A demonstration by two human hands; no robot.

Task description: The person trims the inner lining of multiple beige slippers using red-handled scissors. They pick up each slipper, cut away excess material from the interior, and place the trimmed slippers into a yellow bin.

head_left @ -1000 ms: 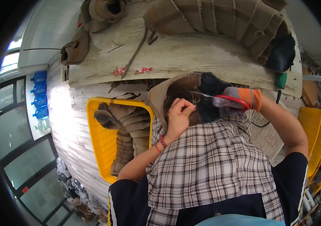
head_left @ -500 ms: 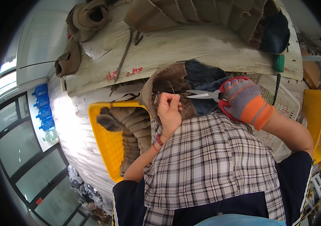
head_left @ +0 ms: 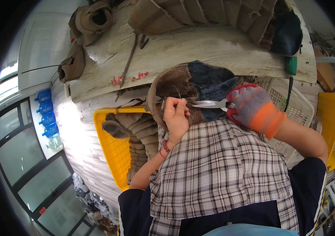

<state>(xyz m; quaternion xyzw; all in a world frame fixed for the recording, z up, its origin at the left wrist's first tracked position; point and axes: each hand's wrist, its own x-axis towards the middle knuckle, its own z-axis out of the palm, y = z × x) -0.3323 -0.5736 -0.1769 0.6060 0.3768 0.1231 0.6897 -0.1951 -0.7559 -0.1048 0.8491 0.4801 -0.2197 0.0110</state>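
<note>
Right grip [head_left: 252,105] holds red-handled scissors [head_left: 211,104], blades together.

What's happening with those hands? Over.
Right hand: gloved, gripping red-handled scissors. Left hand: bare, pinching strands. Furry piece: against checked cloth. Blade tips close to left hand.

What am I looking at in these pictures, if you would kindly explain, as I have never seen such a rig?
There is no machine here, just a person using two hands. Each picture comes from a wide fisheye camera worn on the head, looking down, so straight edges bend toward the rim. The bare left hand pinches what looks like thread over a brown and dark-blue piece. The gloved right hand holds red-handled scissors. On the table beyond lie other brown pieces; a yellow crate at the left holds more.
</note>
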